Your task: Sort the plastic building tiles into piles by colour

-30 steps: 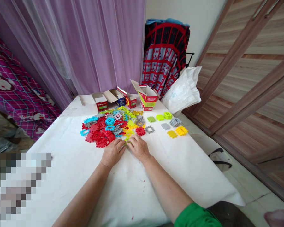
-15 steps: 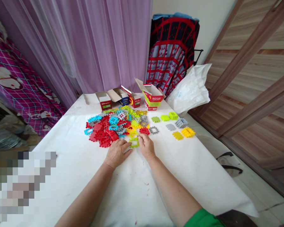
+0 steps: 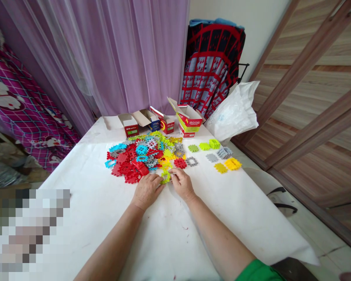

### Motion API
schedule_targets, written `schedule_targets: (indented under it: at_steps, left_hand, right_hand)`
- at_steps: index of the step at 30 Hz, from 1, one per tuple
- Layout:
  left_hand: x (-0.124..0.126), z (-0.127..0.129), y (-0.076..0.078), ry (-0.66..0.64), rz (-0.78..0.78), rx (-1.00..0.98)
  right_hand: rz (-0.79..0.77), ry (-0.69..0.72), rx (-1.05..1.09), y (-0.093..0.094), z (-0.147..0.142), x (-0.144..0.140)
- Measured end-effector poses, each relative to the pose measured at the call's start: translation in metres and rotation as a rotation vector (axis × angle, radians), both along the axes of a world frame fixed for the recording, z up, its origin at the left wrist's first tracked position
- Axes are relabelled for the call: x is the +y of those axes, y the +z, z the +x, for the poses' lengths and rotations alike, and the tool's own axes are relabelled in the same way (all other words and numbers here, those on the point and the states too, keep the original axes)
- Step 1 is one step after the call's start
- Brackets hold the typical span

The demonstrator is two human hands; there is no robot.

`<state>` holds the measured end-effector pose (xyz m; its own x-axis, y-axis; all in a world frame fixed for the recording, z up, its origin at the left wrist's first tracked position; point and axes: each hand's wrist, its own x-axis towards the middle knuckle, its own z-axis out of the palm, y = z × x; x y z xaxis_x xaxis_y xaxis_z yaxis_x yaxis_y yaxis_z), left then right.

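Both hands at work over the near edge of the pile, a yellow-green frame piece (image 3: pixel 165 181) between them, just in front of the heap on the white-covered bench (image 3: pixel 236 226). Left hand (image 3: pixel 146 191): palm down, fingers closed on the frame's left edge. Right hand (image 3: pixel 183 185): thumb and forefinger drawn together on its right edge; remaining fingers curled. Whether the frame touches the cloth: cannot tell.

Pile (image 3: pixel 143 154): notched plastic pieces, mixed red, blue, grey, yellow and green, overlapping; red mostly on the left side. At its right edge, a red piece (image 3: pixel 180 163), with a grey frame (image 3: pixel 192 161) just beside it.

Further right, well apart from the hands, sorted by colour: green stack (image 3: pixel 214 144) at the back, grey stack (image 3: pixel 224 152) in the middle, yellow stack (image 3: pixel 233 164) nearest, each with a flat piece or more of like colour to its left.

Behind the pile, open cardboard boxes (image 3: pixel 131 128) in a row; a white bag (image 3: pixel 235 111) stands to their right.
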<state>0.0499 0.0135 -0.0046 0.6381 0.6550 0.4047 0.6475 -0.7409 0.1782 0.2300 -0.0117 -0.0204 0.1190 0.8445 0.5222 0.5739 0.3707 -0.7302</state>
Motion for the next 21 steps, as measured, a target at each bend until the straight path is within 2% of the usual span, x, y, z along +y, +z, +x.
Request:
schedule_targets:
  at_steps: [4, 8, 10, 12, 15, 21]
  left_hand:
    - [0.0, -0.002, -0.002, 0.024, 0.024, -0.077]
    - [0.0, -0.004, -0.001, 0.153, 0.06, -0.183]
    - [-0.001, -0.005, -0.001, 0.204, 0.025, -0.257]
    - [-0.002, -0.005, -0.002, 0.241, -0.083, -0.342]
    - [-0.001, -0.005, -0.007, 0.252, -0.333, -0.488]
    - [0.006, -0.004, -0.014, 0.121, -0.745, -0.784]
  right_hand:
    - [0.012, 0.009, 0.023, -0.002, -0.001, 0.0]
    - [-0.003, -0.038, -0.015, -0.002, -0.001, -0.001]
    - [-0.001, -0.032, -0.075, -0.001, -0.002, -0.003]
    - [0.009, -0.012, -0.153, 0.0, -0.004, -0.005]
    - [0.0, 0.025, -0.225, 0.003, -0.005, -0.007]
    - [-0.037, 0.045, -0.242, 0.004, -0.006, -0.008]
